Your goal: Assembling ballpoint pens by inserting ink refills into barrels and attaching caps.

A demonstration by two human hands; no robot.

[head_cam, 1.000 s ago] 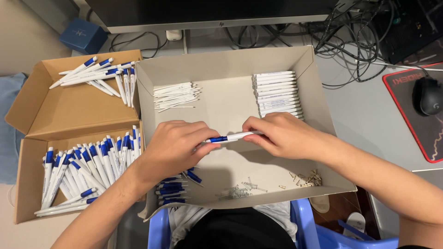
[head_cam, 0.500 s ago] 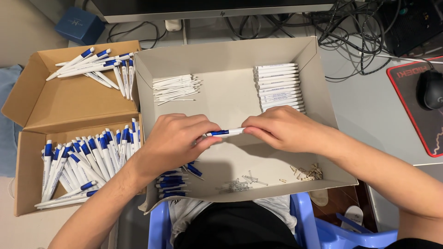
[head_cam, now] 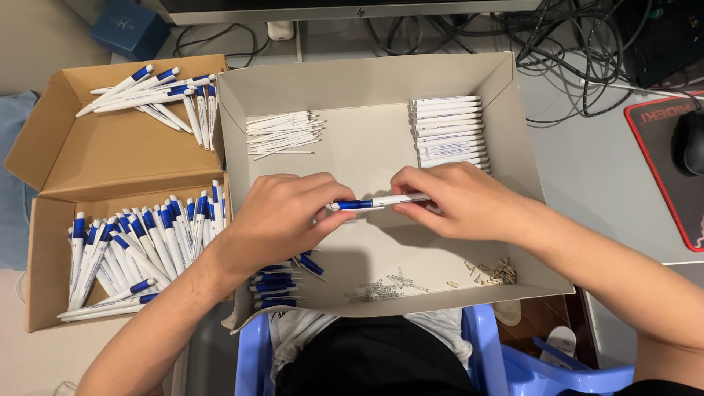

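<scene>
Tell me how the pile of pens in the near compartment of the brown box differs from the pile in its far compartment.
The near pile of pens is much bigger than the far pile of pens, filling most of its compartment, while the far pile sits only in one corner. The near pens mostly lean upright, blue ends away from the person; the far pens fan out more sideways. Both are white pens with blue ends, lying loose in the same brown box.

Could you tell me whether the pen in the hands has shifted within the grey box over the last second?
No: the pen remains just below the white stack.
</scene>
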